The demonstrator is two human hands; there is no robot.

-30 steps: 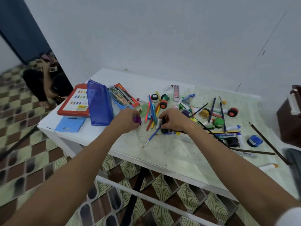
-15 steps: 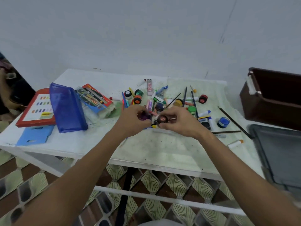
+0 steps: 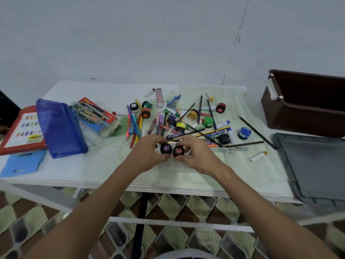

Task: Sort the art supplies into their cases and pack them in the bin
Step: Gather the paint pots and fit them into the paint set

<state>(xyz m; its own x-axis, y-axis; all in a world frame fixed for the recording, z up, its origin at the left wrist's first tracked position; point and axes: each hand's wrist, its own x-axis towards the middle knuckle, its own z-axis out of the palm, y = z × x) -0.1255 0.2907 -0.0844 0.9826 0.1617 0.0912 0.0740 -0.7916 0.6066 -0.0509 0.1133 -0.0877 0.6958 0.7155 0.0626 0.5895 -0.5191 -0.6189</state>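
Lifted from the clutter moments ago: purple pot (image 3: 166,148) pinched in left hand (image 3: 147,152), red pot (image 3: 178,151) in right hand (image 3: 197,154), brought together above bench (image 3: 93,165), ready for casing.

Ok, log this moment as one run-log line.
left hand: holds purple paint pot | right hand: holds red paint pot | pots side by side | brown bin: nothing visible inside

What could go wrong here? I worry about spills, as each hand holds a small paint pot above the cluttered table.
The left hand grips the purple pot and the right hand the red-brown pot, pressed side by side; either might slip into the pile of pencils below. Carrying both to the brown bin at once risks a drop.
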